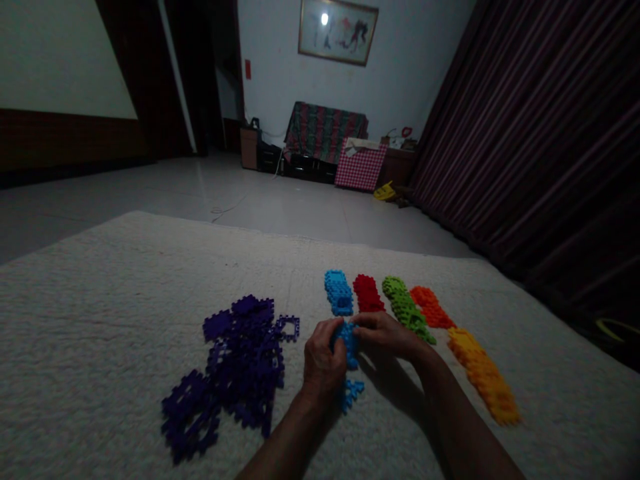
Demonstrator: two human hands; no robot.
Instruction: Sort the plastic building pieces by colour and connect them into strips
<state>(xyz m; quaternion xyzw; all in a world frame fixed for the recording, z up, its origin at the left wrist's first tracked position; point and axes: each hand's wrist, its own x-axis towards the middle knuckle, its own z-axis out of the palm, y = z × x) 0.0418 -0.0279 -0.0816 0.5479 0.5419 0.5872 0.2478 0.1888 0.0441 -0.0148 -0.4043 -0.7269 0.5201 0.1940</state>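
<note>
Both hands are at a short row of blue interlocking plastic tiles (350,347) on the pale rug. My left hand (324,357) is closed around its left side, thumb toward me and fingers over the far end. From the right, my right hand (384,333) holds the far end with bent fingers; part of the grip is hidden. A small blue triangular piece (353,395) lies just nearer to me. Beyond the hands, another row of blue tiles (339,293) lies overlapped, with a row of red tiles (368,293) beside it.
Rows of green tiles (407,310), orange-red tiles (433,308) and yellow-orange tiles (484,377) extend to the right. A loose heap of dark purple tiles (245,367) spreads on the left. The rug (125,280) ends before a tiled floor; a dark curtain (500,133) hangs at right.
</note>
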